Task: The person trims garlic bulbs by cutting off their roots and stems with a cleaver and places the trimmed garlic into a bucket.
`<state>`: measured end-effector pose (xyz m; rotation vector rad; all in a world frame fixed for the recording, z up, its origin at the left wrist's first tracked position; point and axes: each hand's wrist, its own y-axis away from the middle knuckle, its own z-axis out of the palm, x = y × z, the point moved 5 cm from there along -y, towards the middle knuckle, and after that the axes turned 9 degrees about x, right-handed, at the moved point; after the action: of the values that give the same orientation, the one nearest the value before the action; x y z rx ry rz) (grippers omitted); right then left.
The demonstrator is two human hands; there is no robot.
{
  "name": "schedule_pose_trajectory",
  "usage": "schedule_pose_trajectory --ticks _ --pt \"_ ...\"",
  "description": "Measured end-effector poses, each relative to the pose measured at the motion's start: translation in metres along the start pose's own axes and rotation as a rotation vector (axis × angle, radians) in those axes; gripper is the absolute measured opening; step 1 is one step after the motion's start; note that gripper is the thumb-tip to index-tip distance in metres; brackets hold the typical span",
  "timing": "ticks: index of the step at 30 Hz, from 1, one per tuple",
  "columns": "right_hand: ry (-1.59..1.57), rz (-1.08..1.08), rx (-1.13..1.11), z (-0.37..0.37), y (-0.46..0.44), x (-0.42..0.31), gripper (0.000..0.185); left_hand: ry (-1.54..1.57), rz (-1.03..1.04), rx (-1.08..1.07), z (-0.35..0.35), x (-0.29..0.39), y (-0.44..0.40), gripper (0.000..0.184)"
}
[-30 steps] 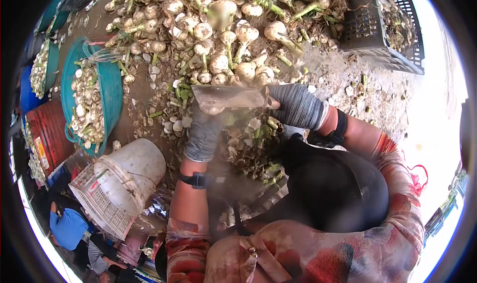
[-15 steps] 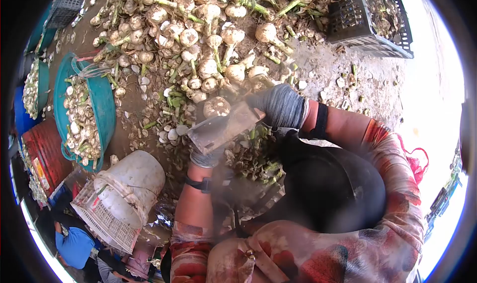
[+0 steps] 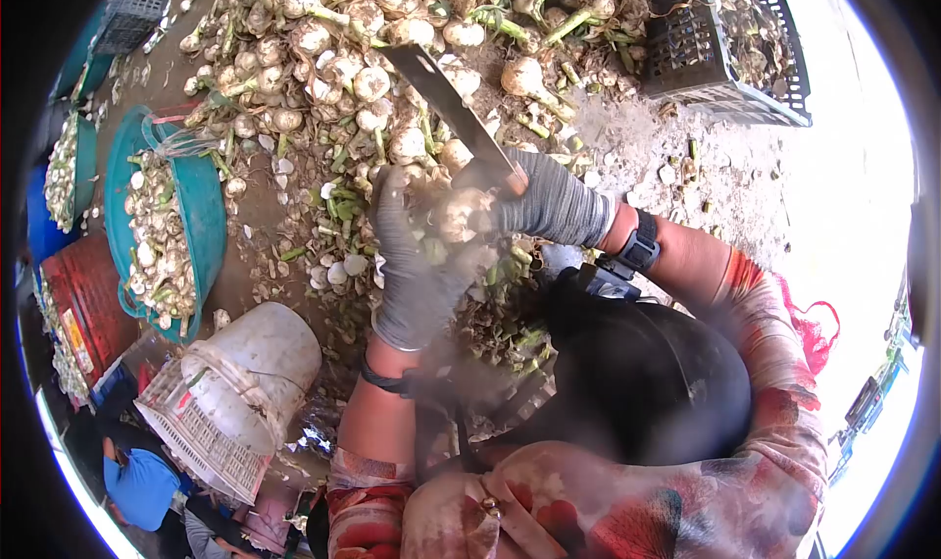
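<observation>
Both my hands wear grey striped gloves. A long flat knife (image 3: 446, 98) is in my right hand (image 3: 557, 201), its blade slanting up and left over the garlic pile. Between the two hands sits a whitish garlic bulb (image 3: 463, 214), slightly blurred. My left hand (image 3: 417, 284) is closed around the bulb's left and lower side, fingers pointing up and thumb toward the right hand. The right hand's fingers are close against the bulb too. Below the hands lie cut green stems and trimmings (image 3: 510, 333), partly hidden by the forearms.
A heap of garlic with stems (image 3: 333, 44) covers the ground ahead. To the left stand a teal basin (image 3: 211, 226) of trimmed bulbs, a white bucket (image 3: 284, 348) and a red tub (image 3: 98, 304). A black crate (image 3: 681, 54) is at upper right; a person in blue (image 3: 142, 490) is at lower left.
The knife has swung from lying across in front of the bulb to pointing up and left. The left hand has come up into view, and the bulb has shifted right toward the right hand.
</observation>
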<state>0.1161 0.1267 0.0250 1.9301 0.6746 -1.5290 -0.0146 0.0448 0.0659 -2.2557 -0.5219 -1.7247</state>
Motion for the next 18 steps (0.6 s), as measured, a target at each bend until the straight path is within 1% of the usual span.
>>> schedule_pose_trajectory --ticks 1,2,3,4,5,6,7,8,9,10,11,13,15,16,17,18 --pt "0.06 -0.16 0.065 -0.002 0.0 -0.003 0.048 0.511 -0.439 0.024 0.004 -0.014 0.004 0.073" --pt "0.163 -0.151 0.026 -0.002 0.004 0.003 0.051 0.829 -0.601 -0.154 0.009 -0.013 0.002 0.059" --pt "0.161 -0.149 0.021 -0.001 0.006 0.0 0.051 0.829 -0.603 -0.15 0.011 -0.027 0.0 0.059" --pt "0.245 -0.114 -0.019 0.003 0.009 -0.002 0.049 0.785 -0.522 -0.305 0.022 -0.048 0.0 0.048" --pt "0.334 -0.078 -0.056 0.004 0.011 -0.001 0.047 0.524 -0.431 -0.334 0.022 -0.058 0.002 0.04" --pt "0.419 -0.173 -0.051 0.001 0.009 -0.007 0.046 0.239 -0.333 -0.362 0.023 -0.066 0.002 0.032" --pt "0.422 -0.169 -0.051 -0.007 0.01 -0.011 0.046 -0.024 -0.244 -0.382 0.024 -0.074 0.003 0.027" --pt "0.455 -0.134 -0.092 -0.015 0.013 -0.014 0.046 -0.012 -0.223 -0.265 0.015 -0.078 0.007 0.026" --pt "0.486 -0.099 -0.13 -0.02 0.014 -0.019 0.045 -0.06 -0.142 -0.192 0.008 -0.065 0.006 0.025" --pt "0.512 -0.165 -0.057 -0.022 0.017 -0.016 0.038 -0.114 -0.066 -0.114 0.002 -0.052 0.005 0.025" --pt "0.51 -0.164 -0.057 -0.024 0.016 -0.014 0.038 -0.115 -0.067 -0.116 0.0 -0.05 0.005 0.025" --pt "0.756 0.217 -0.267 -0.027 0.013 0.011 0.033 -0.324 0.067 -0.01 -0.021 -0.042 0.001 0.026" --pt "0.694 0.159 -0.127 -0.046 0.027 0.063 0.033 -0.093 -0.158 0.155 -0.075 -0.043 -0.001 0.025" --pt "0.72 0.25 -0.11 -0.054 0.034 0.067 0.033 0.056 -0.104 0.29 -0.121 -0.031 -0.013 0.031" --pt "0.678 0.258 -0.001 -0.061 0.042 0.066 0.034 0.198 -0.03 0.415 -0.167 -0.018 -0.024 0.037" --pt "0.537 0.285 0.106 -0.066 0.047 0.066 0.032 0.457 -0.032 0.579 -0.228 -0.02 -0.033 0.039"
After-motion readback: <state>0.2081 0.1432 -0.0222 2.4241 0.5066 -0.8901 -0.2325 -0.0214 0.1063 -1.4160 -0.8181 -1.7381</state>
